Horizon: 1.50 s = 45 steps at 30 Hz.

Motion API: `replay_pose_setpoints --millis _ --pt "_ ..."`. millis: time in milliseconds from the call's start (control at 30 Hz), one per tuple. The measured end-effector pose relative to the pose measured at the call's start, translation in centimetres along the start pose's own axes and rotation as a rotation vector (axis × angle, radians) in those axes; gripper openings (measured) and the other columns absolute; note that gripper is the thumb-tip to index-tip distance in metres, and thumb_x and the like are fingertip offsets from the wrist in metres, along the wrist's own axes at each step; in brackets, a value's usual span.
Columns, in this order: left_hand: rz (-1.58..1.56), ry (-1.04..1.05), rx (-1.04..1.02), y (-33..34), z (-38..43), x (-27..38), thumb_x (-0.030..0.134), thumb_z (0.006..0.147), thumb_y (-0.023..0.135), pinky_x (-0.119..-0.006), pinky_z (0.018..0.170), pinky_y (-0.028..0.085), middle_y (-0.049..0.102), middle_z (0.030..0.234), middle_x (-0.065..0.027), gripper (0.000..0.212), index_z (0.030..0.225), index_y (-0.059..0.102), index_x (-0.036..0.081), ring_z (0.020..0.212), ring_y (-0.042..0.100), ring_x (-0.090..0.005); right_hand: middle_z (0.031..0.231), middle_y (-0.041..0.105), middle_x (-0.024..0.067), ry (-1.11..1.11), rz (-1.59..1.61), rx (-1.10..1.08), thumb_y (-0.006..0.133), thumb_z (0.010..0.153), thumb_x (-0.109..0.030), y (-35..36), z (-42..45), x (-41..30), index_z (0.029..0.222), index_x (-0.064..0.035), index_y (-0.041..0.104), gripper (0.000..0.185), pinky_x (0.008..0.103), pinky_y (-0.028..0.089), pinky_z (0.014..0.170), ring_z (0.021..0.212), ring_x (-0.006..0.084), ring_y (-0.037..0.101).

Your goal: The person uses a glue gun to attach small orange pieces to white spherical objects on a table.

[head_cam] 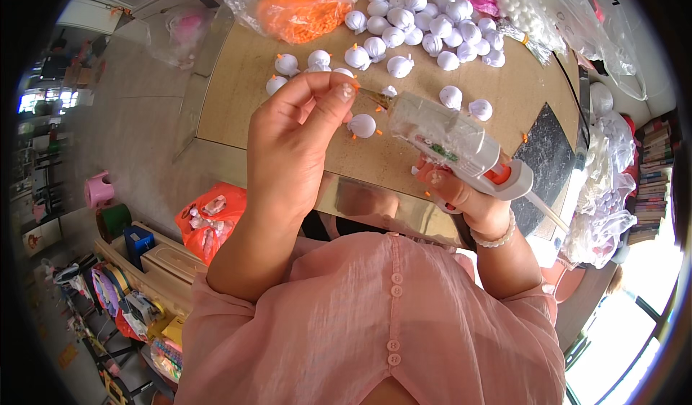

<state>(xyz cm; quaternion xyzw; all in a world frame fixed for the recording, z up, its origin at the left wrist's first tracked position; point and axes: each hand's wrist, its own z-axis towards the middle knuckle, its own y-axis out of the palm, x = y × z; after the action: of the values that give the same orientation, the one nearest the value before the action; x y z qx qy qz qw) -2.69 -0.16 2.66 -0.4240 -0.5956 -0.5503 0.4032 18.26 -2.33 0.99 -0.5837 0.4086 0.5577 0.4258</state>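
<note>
My left hand [303,135] pinches a small orange piece [355,86] between thumb and fingertips. The nozzle of a hot glue gun [446,135] points at that piece, close to the fingertips. My right hand [465,191] grips the glue gun, and a glue stick [547,212] juts from its rear. Just below the nozzle lies a white cloth-wrapped ball [361,125] with orange bits beside it. Behind my left hand, several white balls, one of them here [357,57], carry small orange tips. Two plain white balls [450,97] [480,109] rest beyond the gun.
A clear plastic bag of orange pieces [311,8] sits at the far side of the table [227,102]. Next to it is a pile of white balls [432,21]. A dark tile [546,162] lies at right. A red plastic bag [212,221] is low at left.
</note>
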Motion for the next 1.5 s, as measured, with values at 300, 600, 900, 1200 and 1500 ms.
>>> replay_pose_setpoints --millis 300,600,900,1200,1500 --pt "0.004 0.027 0.012 0.0 -0.1 0.0 0.008 0.088 0.057 -0.025 0.074 0.039 0.059 0.089 -0.0051 0.017 0.099 0.06 -0.005 0.078 0.049 -0.012 0.075 0.063 0.0047 0.079 0.04 0.011 0.071 0.072 -0.012 0.1 -0.1 -0.7 0.095 0.0012 0.063 0.028 0.0248 0.044 0.057 0.063 0.0104 0.056" --pt "0.025 0.029 0.02 -0.1 -0.1 0.0 0.008 0.088 0.057 -0.026 0.073 0.038 0.058 0.086 -0.0046 0.018 0.099 0.06 -0.005 0.077 0.048 -0.0118 0.074 0.061 0.0055 0.048 -0.001 0.018 0.071 0.07 -0.011 0.3 -0.1 -0.8 0.093 0.0005 0.064 0.026 0.0254 0.044 0.056 0.062 0.0124 0.056" --pt "-0.024 0.053 0.036 -0.8 -0.1 0.0 0.01 0.086 0.061 -0.024 0.071 0.042 0.061 0.088 -0.0024 0.014 0.095 0.062 0.0 0.076 0.051 -0.009 0.075 0.059 0.0092 -0.336 -0.626 0.346 0.068 0.068 -0.01 -0.7 1.5 0.8 0.089 -0.0033 0.061 0.023 0.0316 0.047 0.055 0.06 0.024 0.058" --pt "-0.022 -0.105 -0.116 0.9 -1.5 -1.1 0.006 0.087 0.056 -0.025 0.07 0.039 0.058 0.086 -0.004 0.011 0.093 0.06 -0.002 0.075 0.049 -0.0107 0.105 0.061 0.0058 -0.167 -0.826 0.424 0.072 0.071 -0.01 -3.4 3.2 2.9 0.109 -0.005 0.058 0.04 0.0273 0.047 0.077 0.089 0.0133 0.058" --pt "0.016 -0.17 -0.118 1.6 -1.8 -1.4 0.007 0.086 0.058 -0.025 0.07 0.039 0.057 0.085 -0.0041 0.011 0.092 0.06 -0.001 0.074 0.049 -0.0121 0.095 0.062 0.0069 -0.142 -0.63 0.42 0.068 0.072 -0.002 -2.1 2.8 2.7 0.104 -0.004 0.055 0.035 0.0291 0.051 0.068 0.084 0.0175 0.062"
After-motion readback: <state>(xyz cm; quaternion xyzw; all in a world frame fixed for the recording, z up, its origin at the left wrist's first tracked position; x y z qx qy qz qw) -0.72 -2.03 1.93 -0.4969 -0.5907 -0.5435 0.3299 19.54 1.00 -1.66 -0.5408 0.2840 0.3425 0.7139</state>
